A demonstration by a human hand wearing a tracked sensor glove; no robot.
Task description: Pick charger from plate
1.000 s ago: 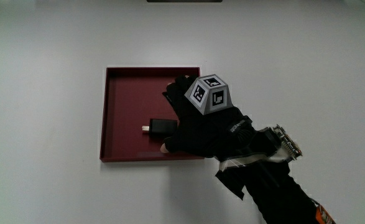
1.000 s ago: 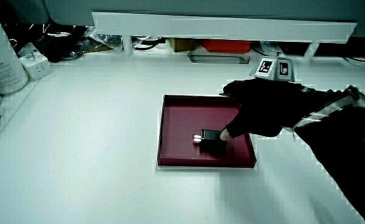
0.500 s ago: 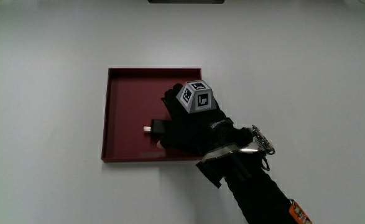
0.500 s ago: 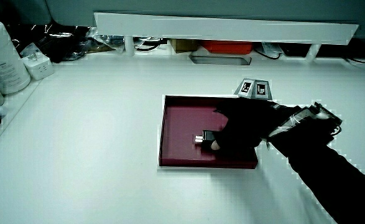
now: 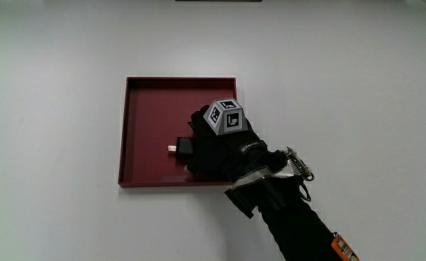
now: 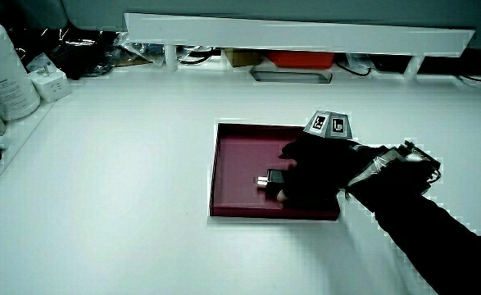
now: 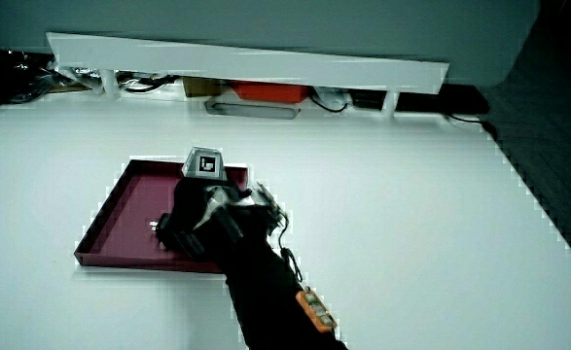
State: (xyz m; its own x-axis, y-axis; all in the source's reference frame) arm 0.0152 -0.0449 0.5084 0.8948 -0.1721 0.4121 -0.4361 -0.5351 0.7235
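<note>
A square dark red plate (image 5: 147,101) (image 6: 240,147) (image 7: 115,209) lies on the white table. In it lies a small black charger (image 5: 183,148) (image 6: 274,177) with metal prongs showing at its end. The gloved hand (image 5: 216,148) (image 6: 310,176) (image 7: 193,222) is down on the plate, its fingers curled around the charger's body, so only the prong end shows. A patterned cube (image 5: 224,116) sits on the hand's back. The forearm crosses the plate's edge nearest the person.
In both side views a low white partition (image 6: 297,37) (image 7: 246,60) runs along the table, with an orange item (image 6: 299,59) and cables under it. A white canister (image 6: 2,74) and a power strip (image 6: 47,82) stand at the table's edge.
The hand has slid further onto the plate and lowered over the charger, and its fingers have closed around the charger's body. The charger still lies in the plate.
</note>
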